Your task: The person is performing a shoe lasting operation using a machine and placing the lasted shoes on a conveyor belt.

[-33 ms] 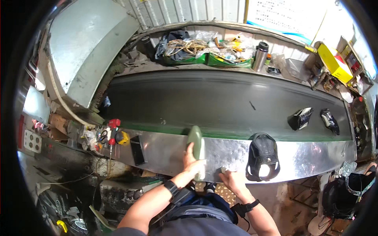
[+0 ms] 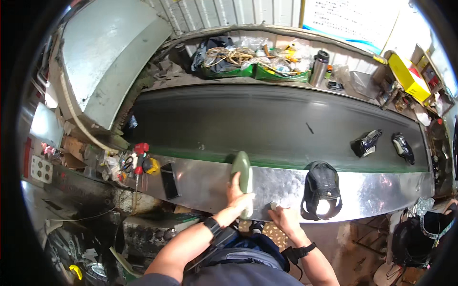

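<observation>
My left hand is wrapped round a pale green shoe last, which rests on the shiny metal ledge, its rounded toe reaching over the belt's edge. My right hand is closed near the ledge's front edge, with a small whitish bit showing at the fingertips; its kind is too small to tell. Just right of that hand stands a black shoe, its opening toward me. Farther off, two glossy black shoe pieces, one nearer and one at the right, lie on the dark belt.
At the ledge's left end lie a black phone, a red-handled tool and a yellow tape measure. Behind the belt, green trays hold cords and scraps, beside a steel flask. A yellow box sits far right.
The whole view has shifted a little, so everything sits slightly farther right. Both hands keep the same grip and place on the ledge.
</observation>
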Demonstrator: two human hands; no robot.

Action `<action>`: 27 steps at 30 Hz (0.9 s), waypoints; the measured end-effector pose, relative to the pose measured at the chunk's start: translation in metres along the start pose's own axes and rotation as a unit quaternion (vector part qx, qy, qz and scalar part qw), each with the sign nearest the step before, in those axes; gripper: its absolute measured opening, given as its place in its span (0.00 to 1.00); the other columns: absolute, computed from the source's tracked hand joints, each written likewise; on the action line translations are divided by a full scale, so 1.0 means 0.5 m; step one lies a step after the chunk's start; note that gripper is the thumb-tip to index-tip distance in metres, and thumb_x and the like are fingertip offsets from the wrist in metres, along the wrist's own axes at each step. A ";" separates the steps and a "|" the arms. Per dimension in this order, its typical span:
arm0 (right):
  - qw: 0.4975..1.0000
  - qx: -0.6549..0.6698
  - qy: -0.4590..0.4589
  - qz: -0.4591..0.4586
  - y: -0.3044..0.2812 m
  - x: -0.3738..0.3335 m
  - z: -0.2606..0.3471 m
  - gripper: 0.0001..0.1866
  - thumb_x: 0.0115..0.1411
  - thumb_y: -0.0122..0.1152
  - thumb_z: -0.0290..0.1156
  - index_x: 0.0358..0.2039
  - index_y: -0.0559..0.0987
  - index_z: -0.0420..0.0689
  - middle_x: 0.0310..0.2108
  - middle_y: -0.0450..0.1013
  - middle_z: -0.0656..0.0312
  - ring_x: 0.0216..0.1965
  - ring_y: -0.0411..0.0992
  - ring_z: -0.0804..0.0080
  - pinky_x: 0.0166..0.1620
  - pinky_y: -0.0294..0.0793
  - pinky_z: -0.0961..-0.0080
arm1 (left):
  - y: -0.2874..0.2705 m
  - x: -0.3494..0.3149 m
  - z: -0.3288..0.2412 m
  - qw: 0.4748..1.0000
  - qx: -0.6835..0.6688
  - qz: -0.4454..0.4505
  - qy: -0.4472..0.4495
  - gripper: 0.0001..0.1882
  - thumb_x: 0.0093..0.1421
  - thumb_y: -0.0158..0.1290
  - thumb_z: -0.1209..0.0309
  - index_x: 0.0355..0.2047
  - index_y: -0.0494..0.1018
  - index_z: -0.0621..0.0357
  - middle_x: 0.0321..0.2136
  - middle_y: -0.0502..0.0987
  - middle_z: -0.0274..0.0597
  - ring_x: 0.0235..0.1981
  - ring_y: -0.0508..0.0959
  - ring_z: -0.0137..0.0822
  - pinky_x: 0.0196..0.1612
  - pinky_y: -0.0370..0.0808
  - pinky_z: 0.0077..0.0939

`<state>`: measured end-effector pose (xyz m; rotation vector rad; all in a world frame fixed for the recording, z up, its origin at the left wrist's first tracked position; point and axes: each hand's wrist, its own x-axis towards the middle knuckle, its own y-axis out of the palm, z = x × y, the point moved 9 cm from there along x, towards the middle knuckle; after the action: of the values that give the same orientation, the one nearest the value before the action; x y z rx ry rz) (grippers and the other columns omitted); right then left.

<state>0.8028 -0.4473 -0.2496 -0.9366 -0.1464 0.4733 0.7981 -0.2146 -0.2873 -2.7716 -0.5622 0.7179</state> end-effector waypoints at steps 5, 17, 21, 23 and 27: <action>0.998 0.009 0.055 -0.011 0.014 -0.010 -0.017 0.17 0.59 0.68 0.37 0.20 0.79 0.38 0.18 0.75 0.46 0.22 0.76 0.47 0.28 0.75 0.57 | 0.021 -0.009 -0.010 0.998 0.034 -0.037 -0.039 0.58 0.40 0.66 0.70 0.71 0.53 0.28 0.69 0.44 0.70 0.71 0.51 0.67 0.70 0.60 0.52; 0.961 0.188 0.143 -0.144 -0.085 0.022 -0.052 0.40 0.53 0.77 0.36 0.60 0.65 0.33 0.46 0.78 0.44 0.47 0.78 0.55 0.49 0.76 0.64 | 0.151 0.060 -0.129 0.968 -0.042 0.245 -0.017 0.54 0.54 0.68 0.57 0.73 0.48 0.60 0.69 0.57 0.61 0.70 0.58 0.56 0.69 0.62 0.45; 0.954 0.088 0.254 -0.132 -0.051 0.029 -0.045 0.43 0.45 0.80 0.35 0.58 0.68 0.34 0.45 0.75 0.37 0.48 0.76 0.40 0.52 0.74 0.55 | -0.312 0.364 -0.216 0.977 0.106 -0.030 0.185 0.39 0.52 0.65 0.65 0.63 0.65 0.67 0.62 0.70 0.58 0.63 0.70 0.48 0.64 0.68 0.39; 0.954 0.073 0.259 -0.131 -0.052 0.029 -0.024 0.41 0.45 0.79 0.34 0.57 0.68 0.34 0.44 0.76 0.38 0.47 0.76 0.40 0.51 0.75 0.55 | -0.600 0.492 -0.180 0.954 0.185 -0.210 0.103 0.38 0.51 0.62 0.64 0.62 0.65 0.66 0.56 0.74 0.60 0.58 0.75 0.54 0.61 0.72 0.42; 0.946 0.114 0.266 -0.146 -0.060 0.034 0.003 0.39 0.45 0.77 0.32 0.56 0.70 0.34 0.45 0.77 0.40 0.48 0.77 0.45 0.52 0.74 0.59 | -1.022 0.649 -0.084 0.875 0.353 -0.332 -0.016 0.38 0.51 0.58 0.67 0.62 0.63 0.66 0.57 0.71 0.69 0.59 0.72 0.63 0.64 0.69 0.47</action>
<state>0.8272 -0.4535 -0.2258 -0.7697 0.2545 -0.0487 0.9245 0.3765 -0.2317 -1.7315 -0.9547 0.6261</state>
